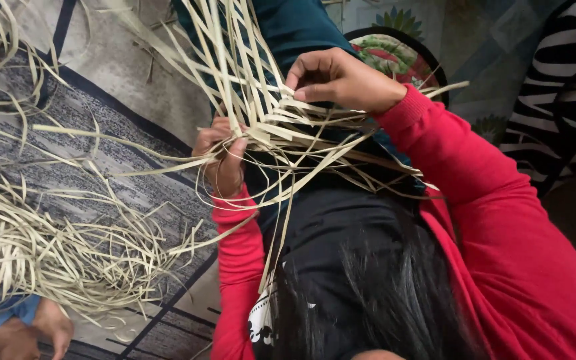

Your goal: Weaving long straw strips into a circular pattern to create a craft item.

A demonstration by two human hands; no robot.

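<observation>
A loose weave of pale, flat straw strips (pixel 271 123) hangs in front of my chest, with long ends fanning up and out to both sides. My left hand (pixel 221 157) grips the weave at its lower left, thumb pressed over crossing strips. My right hand (pixel 338 77) pinches a strip at the upper right edge of the weave with fingertips closed. Both arms wear red sleeves. My dark hair and black top fill the bottom of the view.
A large heap of loose straw strips (pixel 55 247) lies on a grey patterned rug (pixel 121 153) at left. Another person's hand and blue sleeve (pixel 31 327) show at the bottom left. A floral plate (pixel 395 53) sits behind my right hand.
</observation>
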